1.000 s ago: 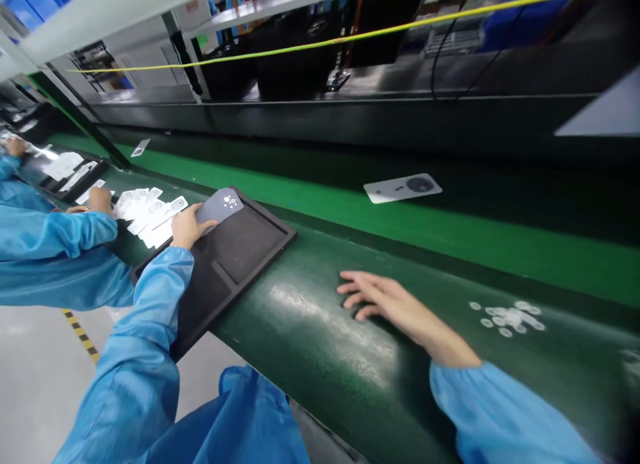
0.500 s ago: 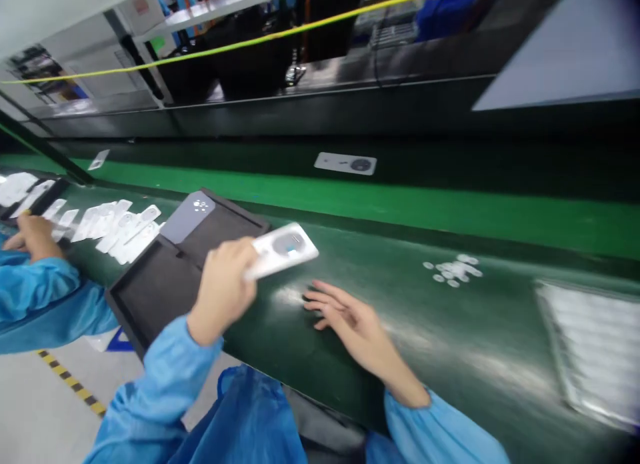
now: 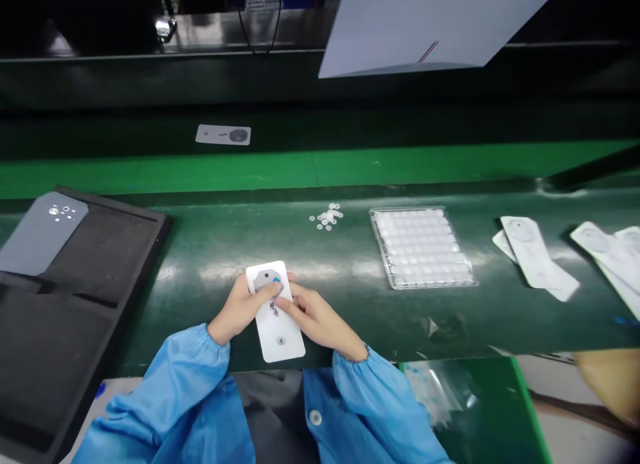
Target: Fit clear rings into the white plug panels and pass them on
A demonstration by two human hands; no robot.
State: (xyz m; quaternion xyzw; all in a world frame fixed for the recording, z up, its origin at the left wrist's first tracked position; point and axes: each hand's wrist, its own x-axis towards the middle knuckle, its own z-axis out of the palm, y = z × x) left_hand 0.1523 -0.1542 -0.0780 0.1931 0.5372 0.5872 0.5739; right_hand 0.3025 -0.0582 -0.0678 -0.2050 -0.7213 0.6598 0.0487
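Grip closed on a white card [image 3: 280, 324]: my left hand [image 3: 243, 307] clasps its upper left, thumb on the grey patch; my right hand [image 3: 320, 317] holds the right edge. Card sits between both palms, in front of me. Beyond the grip, small white rings [image 3: 327, 217] heaped on the green bench [image 3: 270, 227]. Right of it, a clear tray [image 3: 384, 251]; well left, a black tray [image 3: 120, 231] bearing a grey sheet [image 3: 43, 234].

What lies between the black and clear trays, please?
The head view shows small white discs, plus a white card held by the left hand and right hand.
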